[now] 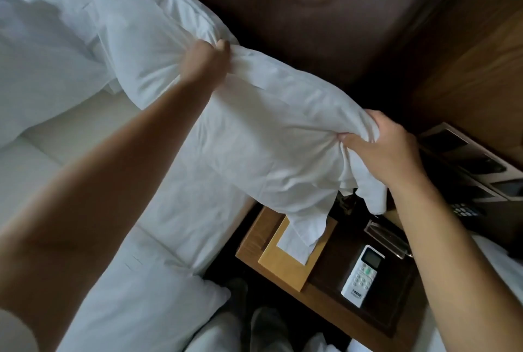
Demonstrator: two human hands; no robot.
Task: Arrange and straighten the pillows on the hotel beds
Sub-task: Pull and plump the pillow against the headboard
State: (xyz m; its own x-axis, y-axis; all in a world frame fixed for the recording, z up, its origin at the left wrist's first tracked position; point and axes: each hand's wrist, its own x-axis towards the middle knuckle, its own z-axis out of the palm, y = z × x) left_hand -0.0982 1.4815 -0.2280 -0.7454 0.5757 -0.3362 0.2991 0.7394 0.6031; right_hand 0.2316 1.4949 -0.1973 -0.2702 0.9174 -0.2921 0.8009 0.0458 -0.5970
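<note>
White pillow (263,131): lifted over bed (85,148) edge, loose case end hanging above nightstand (325,303). Left hand (205,64) clutches far corner; right hand (387,150) clutches near corner.

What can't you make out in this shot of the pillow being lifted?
Head view:
- Left hand fingertips: buried in the pillow fabric.
- Remote button labels: too small.
- Tissue box top: partly covered by the hanging pillowcase.
- Bed: cut off by the left edge.
</note>
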